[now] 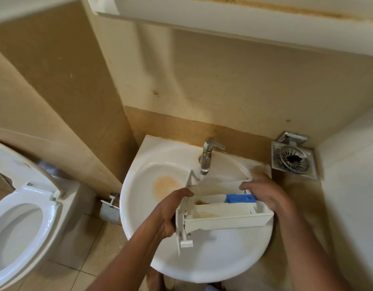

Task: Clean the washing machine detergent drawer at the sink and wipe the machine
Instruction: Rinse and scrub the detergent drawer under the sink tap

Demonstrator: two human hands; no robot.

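Over the sink [202, 267], the left hand [171, 213] curls its fingers round one end of the detergent drawer [223, 220], held under the running tap [206, 156], while the right hand [265, 192] clamps the other end. Rinsing seems under way; next, probably tilt it to flush brown residue [200, 202].

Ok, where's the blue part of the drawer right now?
In the head view, the blue part sits inside the drawer toward its right end, just beside the right hand, over the sink.
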